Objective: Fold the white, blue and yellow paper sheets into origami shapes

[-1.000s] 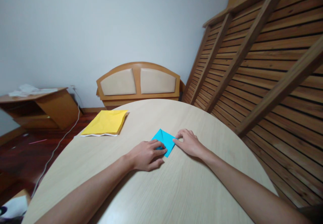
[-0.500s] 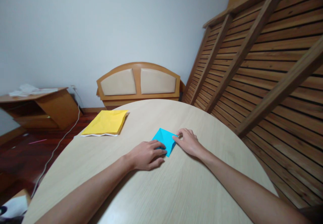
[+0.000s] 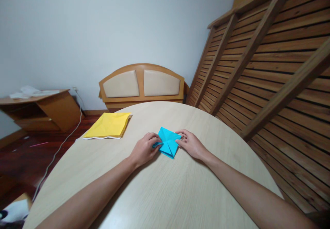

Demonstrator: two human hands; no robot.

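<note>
Just one blue paper point(image 3: 168, 142), two hands.

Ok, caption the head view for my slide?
Both hands, left hand and right hand, pinch a folded blue paper on a round wooden table.

Location type: a room in a home. Indicators: a padded wooden headboard point(image 3: 141, 83) stands against the wall behind the round table point(image 3: 180, 194); a slatted bed frame point(image 3: 270, 60) leans right of it; a low wooden cabinet point(image 3: 38, 110) stands left.
</note>
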